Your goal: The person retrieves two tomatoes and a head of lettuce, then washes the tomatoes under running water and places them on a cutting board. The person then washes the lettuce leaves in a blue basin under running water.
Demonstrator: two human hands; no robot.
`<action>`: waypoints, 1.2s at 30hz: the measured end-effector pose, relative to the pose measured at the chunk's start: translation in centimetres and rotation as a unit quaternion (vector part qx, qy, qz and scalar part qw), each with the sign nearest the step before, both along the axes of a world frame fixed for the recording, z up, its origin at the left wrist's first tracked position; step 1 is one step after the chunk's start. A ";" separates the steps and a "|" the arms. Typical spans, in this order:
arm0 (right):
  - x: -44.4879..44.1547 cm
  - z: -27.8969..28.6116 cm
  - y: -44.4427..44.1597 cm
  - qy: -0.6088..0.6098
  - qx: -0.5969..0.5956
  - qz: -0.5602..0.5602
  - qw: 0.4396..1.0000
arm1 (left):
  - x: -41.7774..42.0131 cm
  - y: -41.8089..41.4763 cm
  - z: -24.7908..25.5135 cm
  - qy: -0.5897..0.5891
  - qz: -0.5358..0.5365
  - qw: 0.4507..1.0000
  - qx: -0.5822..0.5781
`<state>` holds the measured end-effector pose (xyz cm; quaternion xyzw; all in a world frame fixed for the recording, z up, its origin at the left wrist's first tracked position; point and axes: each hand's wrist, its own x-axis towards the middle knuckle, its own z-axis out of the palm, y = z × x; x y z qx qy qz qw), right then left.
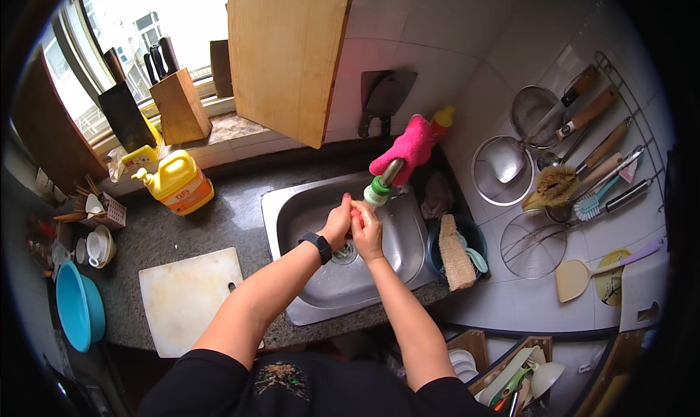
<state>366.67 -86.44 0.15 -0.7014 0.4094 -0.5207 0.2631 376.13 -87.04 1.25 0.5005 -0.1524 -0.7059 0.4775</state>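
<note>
My left hand point(336, 221) and my right hand point(367, 228) are together over the stainless steel sink point(404, 242), just below the green and white nozzle of the faucet point(376, 190). The fingers touch and overlap, and whether anything lies between them is hidden. A dark watch point(317, 245) is on my left wrist. A bright pink cloth point(402, 149) is draped over the faucet. Beneath my hands the sink drain point(344, 253) shows partly.
Left of the sink are a white cutting board point(188, 296), a yellow detergent jug point(180, 184) and a blue basin point(80, 307). A loofah point(456, 255) rests on a dark tub at the right. Strainers and ladles point(506, 162) hang on the tiled wall; a large wooden board point(287, 58) stands behind.
</note>
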 end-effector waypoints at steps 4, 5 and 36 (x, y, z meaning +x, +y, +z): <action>-2.0 1.0 -0.3 -0.011 0.065 0.054 0.996 | 0.9 -0.3 -0.2 0.065 -0.183 0.979 0.057; -2.2 0.0 -1.0 -0.044 0.098 0.032 0.994 | 0.7 -0.4 0.6 0.082 -0.235 0.967 0.057; 0.1 -2.8 -2.5 -0.151 0.228 -0.077 0.959 | -2.3 -1.3 -3.9 -0.054 0.044 0.981 -0.181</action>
